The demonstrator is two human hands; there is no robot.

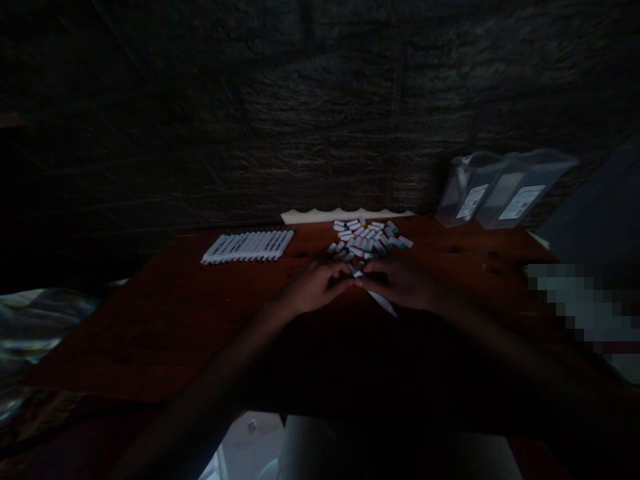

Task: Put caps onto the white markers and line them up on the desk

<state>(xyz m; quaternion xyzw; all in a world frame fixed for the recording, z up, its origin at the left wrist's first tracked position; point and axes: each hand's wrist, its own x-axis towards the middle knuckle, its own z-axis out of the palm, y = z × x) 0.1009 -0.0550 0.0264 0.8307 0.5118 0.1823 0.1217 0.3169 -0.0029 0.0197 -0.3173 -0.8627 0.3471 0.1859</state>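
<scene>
In the middle of the table, my left hand (323,285) and my right hand (406,283) meet with fingertips pinched together around one white marker (383,303). Its pointed lower end slants down toward me beneath my right hand. My left fingers are closed at its upper end; whether a cap is fitted there is too dark to make out. Just beyond my fingers lies a loose pile of short white marker caps (369,235) with coloured ends. To the left, several white markers (250,245) lie side by side in a neat row.
The wooden table (165,320) stands against a dark brick-patterned wall (320,107). A white wavy-edged strip (310,217) sits behind the caps. Two clear plastic containers (515,190) with labels stand at the back right. Crinkled clear plastic (40,327) is off the left edge.
</scene>
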